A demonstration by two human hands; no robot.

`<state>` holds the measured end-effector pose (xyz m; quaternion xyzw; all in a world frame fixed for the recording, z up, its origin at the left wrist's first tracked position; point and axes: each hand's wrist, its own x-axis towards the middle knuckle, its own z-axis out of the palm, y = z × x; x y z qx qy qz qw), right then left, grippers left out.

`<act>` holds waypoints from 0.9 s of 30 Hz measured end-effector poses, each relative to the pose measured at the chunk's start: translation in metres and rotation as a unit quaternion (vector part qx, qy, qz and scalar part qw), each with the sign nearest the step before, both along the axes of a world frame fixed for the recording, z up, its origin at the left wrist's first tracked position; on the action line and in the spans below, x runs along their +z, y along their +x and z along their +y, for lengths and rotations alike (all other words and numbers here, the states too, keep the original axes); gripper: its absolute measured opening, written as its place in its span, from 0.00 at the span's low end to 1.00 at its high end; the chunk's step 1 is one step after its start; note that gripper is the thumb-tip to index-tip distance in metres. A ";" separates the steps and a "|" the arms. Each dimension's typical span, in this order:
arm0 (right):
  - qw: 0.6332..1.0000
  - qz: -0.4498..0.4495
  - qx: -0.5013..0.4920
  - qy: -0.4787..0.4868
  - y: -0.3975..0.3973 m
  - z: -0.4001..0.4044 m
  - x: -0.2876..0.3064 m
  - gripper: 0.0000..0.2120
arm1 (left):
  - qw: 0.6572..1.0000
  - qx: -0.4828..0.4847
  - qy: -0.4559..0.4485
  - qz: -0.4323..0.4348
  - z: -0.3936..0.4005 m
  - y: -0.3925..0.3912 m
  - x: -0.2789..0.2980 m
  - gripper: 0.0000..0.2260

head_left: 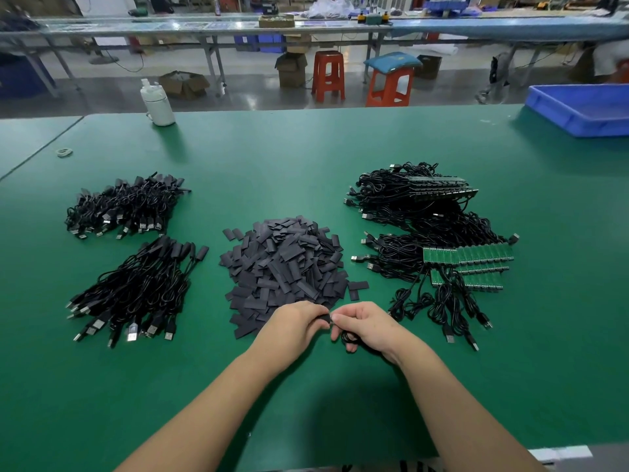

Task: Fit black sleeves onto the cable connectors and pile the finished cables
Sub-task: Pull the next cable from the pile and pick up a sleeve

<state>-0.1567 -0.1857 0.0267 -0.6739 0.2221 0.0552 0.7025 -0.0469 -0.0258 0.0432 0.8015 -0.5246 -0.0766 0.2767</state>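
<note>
A heap of flat black sleeves [286,267] lies in the middle of the green table. To its right are unsleeved black cables with green circuit-board ends [466,257]. Two piles of sleeved cables lie at the left, one nearer [136,294] and one farther [126,206]. My left hand [296,321] pinches a black sleeve [325,317] just in front of the heap. My right hand [367,323] meets it fingertip to fingertip, gripping a cable whose black loop [349,337] hangs under the palm. The connector itself is hidden by my fingers.
A white bottle [157,102] stands at the table's far edge on the left. A blue plastic tray [582,109] sits at the far right corner. A small tape roll [64,152] lies far left. Stools and benches stand beyond the table.
</note>
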 end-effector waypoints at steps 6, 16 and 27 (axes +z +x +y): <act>1.000 -0.003 -0.004 0.013 -0.001 0.000 -0.001 0.11 | 1.000 0.005 0.004 -0.002 -0.004 -0.003 0.000 0.11; 1.000 -0.005 0.004 0.029 -0.001 -0.005 -0.006 0.09 | 1.000 0.011 -0.021 -0.001 -0.003 -0.002 -0.001 0.10; 1.000 0.000 0.008 0.023 -0.002 -0.004 -0.003 0.08 | 0.980 0.021 0.124 -0.158 -0.004 0.009 0.009 0.15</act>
